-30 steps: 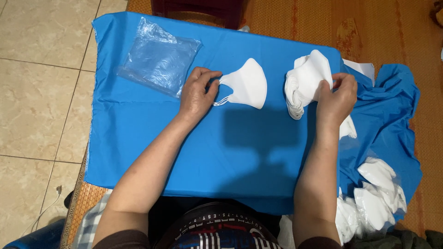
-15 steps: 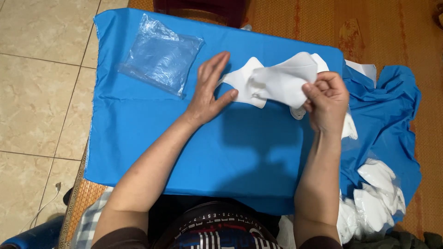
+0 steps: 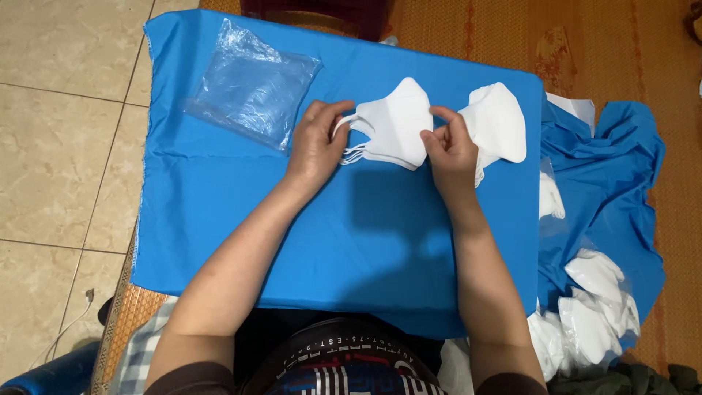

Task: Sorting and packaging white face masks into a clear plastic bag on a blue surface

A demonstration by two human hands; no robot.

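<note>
Left hand (image 3: 316, 143) pinches ear loops, right hand (image 3: 447, 143) grips edge of mask stack (image 3: 395, 121), mid blue cloth (image 3: 241, 219). Masks light, soft, floppy; likely slide apart. Best hold: edges, loops. Second stack (image 3: 501, 121) just right; plastic bag (image 3: 252, 84) left.

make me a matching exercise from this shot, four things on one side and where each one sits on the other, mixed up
Things:
1. clear plastic bag
2. stack of white masks
3. second white mask pile
4. heap of loose white masks

Places:
A. down on the rumpled blue cloth, off the table's right side
B. between the left hand and right hand
C. far left part of the blue table cover
D. just right of the right hand, near the table's right edge

Pairs: 1-C, 2-B, 3-D, 4-A
</note>
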